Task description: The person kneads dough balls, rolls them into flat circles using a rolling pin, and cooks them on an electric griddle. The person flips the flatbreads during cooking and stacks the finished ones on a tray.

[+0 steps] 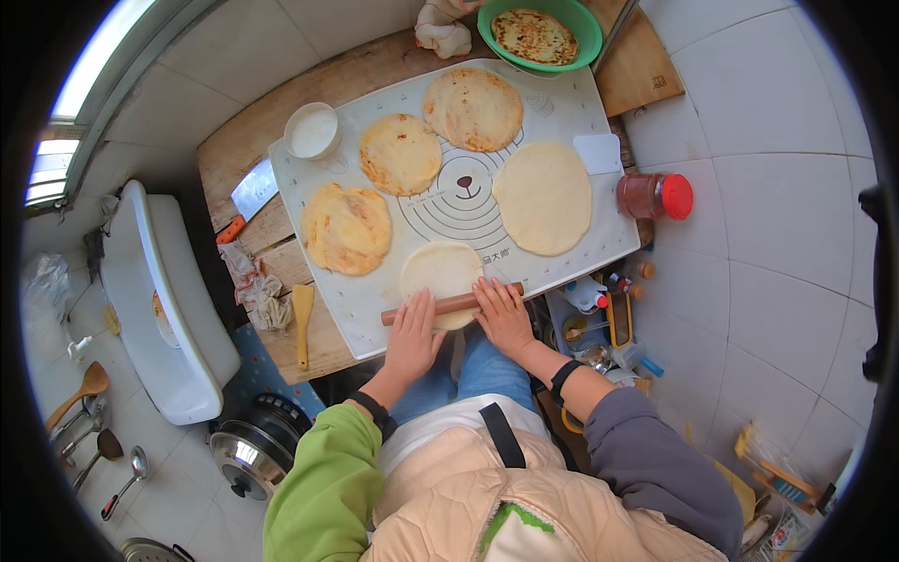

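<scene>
My left hand (413, 336) lies flat over the left part of a brown rolling pin (451, 306). Over its right part rests my right hand (503, 317), fingers extended. Under the pin is a round sheet of pale dough (441, 270), at the near edge of a white baking mat (365, 316) printed with rings and a bear face. A larger plain dough round (544, 199) is on the right of the mat. Three flatbreads with orange-brown filling showing, one at left (346, 229), one in the middle (400, 154) and one at the back (473, 109), lie flat on it.
A bowl of white powder (313, 132) stands at the mat's back left, near a cleaver (254, 190). A wooden spatula (303, 327) and rags (267, 298) lie on the table's left. A green basin (591, 31) holds a browned flatbread. At right are a white scraper (598, 154) and a red-lidded jar (642, 197).
</scene>
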Motion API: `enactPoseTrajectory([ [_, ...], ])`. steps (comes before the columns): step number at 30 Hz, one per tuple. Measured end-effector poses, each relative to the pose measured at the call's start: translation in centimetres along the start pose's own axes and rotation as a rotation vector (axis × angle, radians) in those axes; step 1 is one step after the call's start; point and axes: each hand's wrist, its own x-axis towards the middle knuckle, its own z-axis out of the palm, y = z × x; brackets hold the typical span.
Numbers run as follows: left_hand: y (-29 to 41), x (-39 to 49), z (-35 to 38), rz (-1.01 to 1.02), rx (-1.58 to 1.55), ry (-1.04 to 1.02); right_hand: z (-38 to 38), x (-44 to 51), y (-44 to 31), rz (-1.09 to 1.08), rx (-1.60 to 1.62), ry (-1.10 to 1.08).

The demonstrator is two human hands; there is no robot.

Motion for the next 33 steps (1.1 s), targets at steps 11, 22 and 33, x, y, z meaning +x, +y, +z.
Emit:
enactPoseTrajectory([
  [11, -0.5, 12.7, -3.1, -0.189, -0.132, 0.0, -3.0, -1.0, 0.0, -0.02, 0.239, 0.086],
  [22, 5.5, 9.0, -7.4, -0.015, -0.559, -0.231, -9.4, -7.6, -1.7, -0.068, 0.327, 0.048],
  [33, -5.0, 3.9, -0.8, -0.577, -0.729, 0.34, -7.6, -2.6, 0.2, -0.136, 0.312, -0.01],
])
